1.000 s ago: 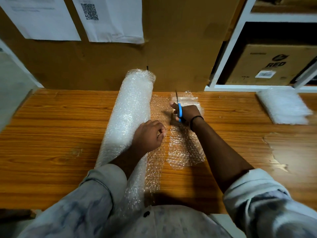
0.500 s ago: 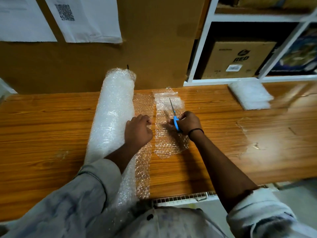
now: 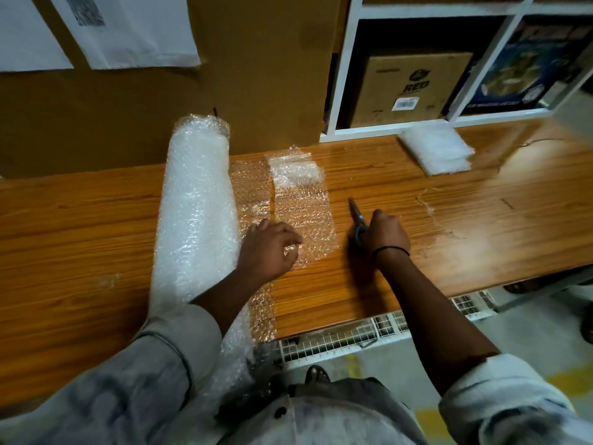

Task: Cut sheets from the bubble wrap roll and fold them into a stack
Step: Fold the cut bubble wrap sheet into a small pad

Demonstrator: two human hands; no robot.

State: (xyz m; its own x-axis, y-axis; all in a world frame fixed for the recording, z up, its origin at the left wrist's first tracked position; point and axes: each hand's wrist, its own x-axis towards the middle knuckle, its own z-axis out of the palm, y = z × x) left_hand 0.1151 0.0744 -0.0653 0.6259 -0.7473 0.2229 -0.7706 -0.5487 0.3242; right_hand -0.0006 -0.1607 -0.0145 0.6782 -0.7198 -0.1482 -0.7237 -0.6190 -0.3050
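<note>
Left hand (image 3: 268,248): your fingers are curled, tips bunched down on the near left corner of the cut sheet (image 3: 301,200), pinching it against the tabletop (image 3: 465,226).

Right hand (image 3: 386,236): your fingers are closed tight round the blue handles of the scissors (image 3: 356,216). The blades are together and point away from you. They lie low over bare wood, just right of the cut sheet and apart from it.

Bubble wrap roll (image 3: 195,213): it lies on the tabletop to the left of your left hand, running from the far edge to the near edge, under your left forearm. A loose strip (image 3: 253,194) off the roll lies flat between the roll and the cut sheet.

Stack of folded sheets (image 3: 436,150): it sits at the far right of the tabletop, well apart from both hands, just in front of the white shelf unit (image 3: 345,75).

Shelf unit, left compartment: one brown cardboard box (image 3: 414,88) printed "RED". Right compartment: a dark blue printed package (image 3: 526,69); its details are too blurred to read.
</note>
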